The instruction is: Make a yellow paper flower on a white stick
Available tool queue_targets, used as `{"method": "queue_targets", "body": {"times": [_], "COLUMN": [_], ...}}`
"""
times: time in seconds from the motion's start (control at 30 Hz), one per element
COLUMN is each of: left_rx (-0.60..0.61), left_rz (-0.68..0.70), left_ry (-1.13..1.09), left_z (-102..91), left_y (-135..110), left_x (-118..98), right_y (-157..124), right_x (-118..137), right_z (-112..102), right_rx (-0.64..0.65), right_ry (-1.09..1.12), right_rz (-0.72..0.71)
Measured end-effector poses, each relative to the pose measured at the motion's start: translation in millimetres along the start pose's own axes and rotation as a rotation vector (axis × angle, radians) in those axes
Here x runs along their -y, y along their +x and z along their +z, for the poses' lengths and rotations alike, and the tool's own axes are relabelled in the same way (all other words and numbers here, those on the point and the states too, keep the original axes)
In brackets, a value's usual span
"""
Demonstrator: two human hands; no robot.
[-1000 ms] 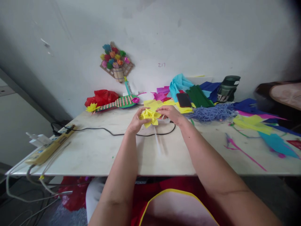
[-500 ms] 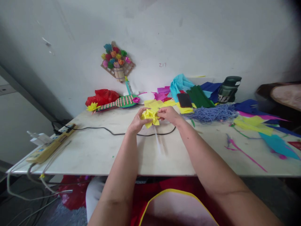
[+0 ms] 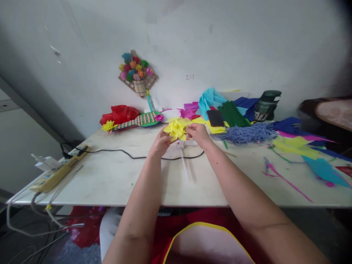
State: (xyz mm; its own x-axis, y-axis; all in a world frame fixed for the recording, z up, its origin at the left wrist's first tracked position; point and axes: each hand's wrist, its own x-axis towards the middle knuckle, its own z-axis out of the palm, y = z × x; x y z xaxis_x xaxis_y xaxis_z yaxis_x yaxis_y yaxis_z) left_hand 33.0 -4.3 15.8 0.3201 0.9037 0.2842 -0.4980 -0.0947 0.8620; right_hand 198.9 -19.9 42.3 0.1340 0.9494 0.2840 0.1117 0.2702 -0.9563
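Note:
A yellow paper flower (image 3: 176, 129) with pointed petals is held up above the table between both hands. My left hand (image 3: 161, 142) grips its left edge, thumb in front and fingers partly hidden behind the petals. At the flower's right edge, my right hand (image 3: 198, 132) pinches a petal between thumb and fingers. Just below the flower, a white glue gun (image 3: 179, 143) rests on the table with a clear stick (image 3: 184, 165) pointing toward me. A black cord (image 3: 132, 157) runs to it from the left.
A green paper-covered guitar-shaped craft (image 3: 143, 120) lies at the back left, with a red plastic bag (image 3: 120, 114) behind it. A phone (image 3: 215, 118), crepe paper (image 3: 233, 113), purple string (image 3: 247, 132) and a dark bottle (image 3: 267, 105) crowd the back right. A power strip (image 3: 60, 170) sits on the left.
The flower has been raised a little and tilted, so its petals look more spread out. The glue gun beneath it now shows more. My right fingers have shifted slightly along the petals.

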Motion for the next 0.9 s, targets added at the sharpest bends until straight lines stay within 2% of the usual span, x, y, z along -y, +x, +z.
{"method": "queue_targets", "body": {"times": [0.13,0.3,0.5,0.7,0.8,0.9], "left_rx": [-0.036,-0.146,-0.172,-0.213,-0.250,-0.310], "left_rz": [0.006,0.082,0.109,0.140,0.165,0.191], "left_ry": [0.014,0.030,0.170,0.275,0.326,0.365], "left_z": [1.0,-1.7,-7.3,-7.3,-10.4,-15.9], "left_y": [2.5,7.4,9.0,10.0,12.4,15.5], "left_x": [5.5,9.7,9.7,8.2,8.9,10.4], "right_y": [2.2,6.0,6.5,2.6,5.7,10.2], "right_x": [-5.2,-15.6,-15.8,-3.0,-7.2,-14.9], "right_z": [2.7,2.9,-1.7,-20.0,-28.6,-32.7], "right_rx": [-0.023,0.038,0.116,0.299,0.339,0.315], "right_ry": [-0.063,-0.135,-0.119,-0.180,-0.279,-0.544], "right_rz": [-0.043,-0.076,-0.026,0.005,-0.016,-0.038]}}
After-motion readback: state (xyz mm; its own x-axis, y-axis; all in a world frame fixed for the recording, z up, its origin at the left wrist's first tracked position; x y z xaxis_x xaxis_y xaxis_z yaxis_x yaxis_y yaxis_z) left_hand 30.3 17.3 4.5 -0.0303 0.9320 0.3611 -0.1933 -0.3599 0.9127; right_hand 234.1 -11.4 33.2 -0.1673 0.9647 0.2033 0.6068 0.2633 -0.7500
